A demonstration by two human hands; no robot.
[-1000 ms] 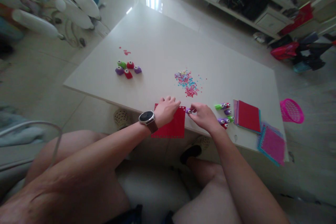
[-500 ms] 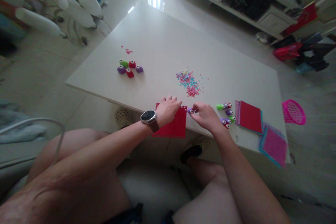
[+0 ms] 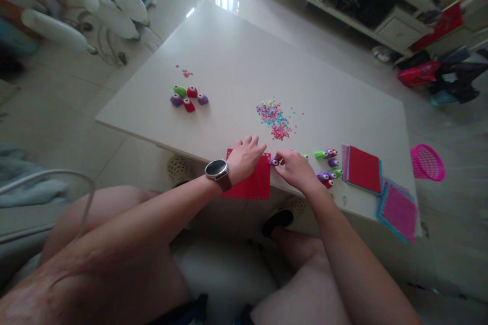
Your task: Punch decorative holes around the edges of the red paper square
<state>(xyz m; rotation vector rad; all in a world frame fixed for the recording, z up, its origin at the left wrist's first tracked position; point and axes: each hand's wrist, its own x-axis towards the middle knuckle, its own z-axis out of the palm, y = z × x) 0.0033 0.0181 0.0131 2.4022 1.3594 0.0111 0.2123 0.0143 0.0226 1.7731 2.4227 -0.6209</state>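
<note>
1 hole-edged red rectangular sheet [image 3: 254,184] overhanging the white rectangular desk [image 3: 217,56], left hand [image 3: 245,158] on the sheet, fingers loosely spread, right hand [image 3: 294,166] pinching 1 small purple eye-topped punch [image 3: 273,162] at its far right corner

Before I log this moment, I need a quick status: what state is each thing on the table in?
Red sheet: holes along near and far edges, partly overhanging.
Left hand: spread over the red sheet.
Purple punch: held in the right hand; whether pressed, unclear.
Confetti: loose, heaped and scattered.
Left-side punches: five, grouped.
Right-side punches: loosely grouped.
Red-topped stack: piled.
Pink-topped stack: skewed.
</note>
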